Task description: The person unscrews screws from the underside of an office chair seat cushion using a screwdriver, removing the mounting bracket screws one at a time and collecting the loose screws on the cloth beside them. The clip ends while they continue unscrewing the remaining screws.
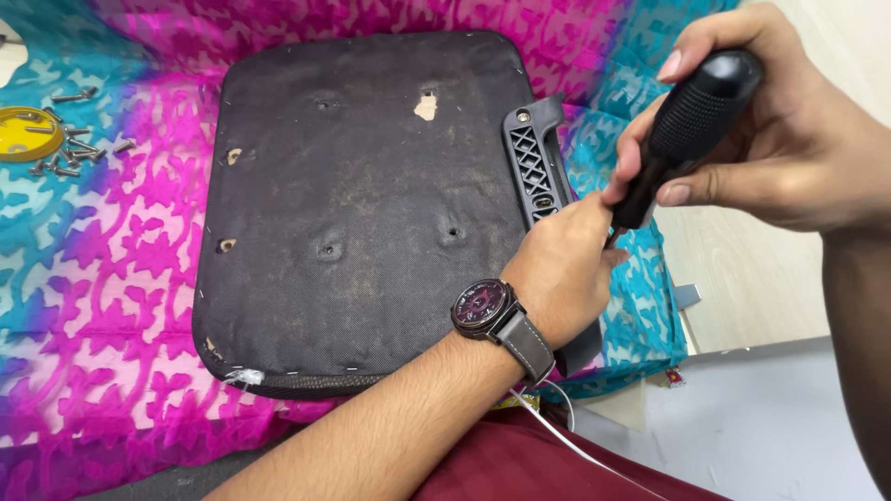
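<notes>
A dark chair seat point(362, 195) lies upside down on a pink and turquoise cloth point(102, 278). Along its right edge runs a black plastic lattice bracket point(535, 162). My right hand point(789, 139) grips the black handle of a screwdriver point(691, 116), held tilted above the bracket's lower end. My left hand point(561, 269), with a wristwatch point(487, 311) on the wrist, is closed around the tool's lower part at the bracket; the shaft and tip are hidden by it.
Loose screws point(70, 153) lie by a yellow round lid point(26, 132) at the far left. A light wooden surface point(742, 278) and grey floor point(770, 427) lie to the right. A white cable point(557, 431) crosses my dark red clothing.
</notes>
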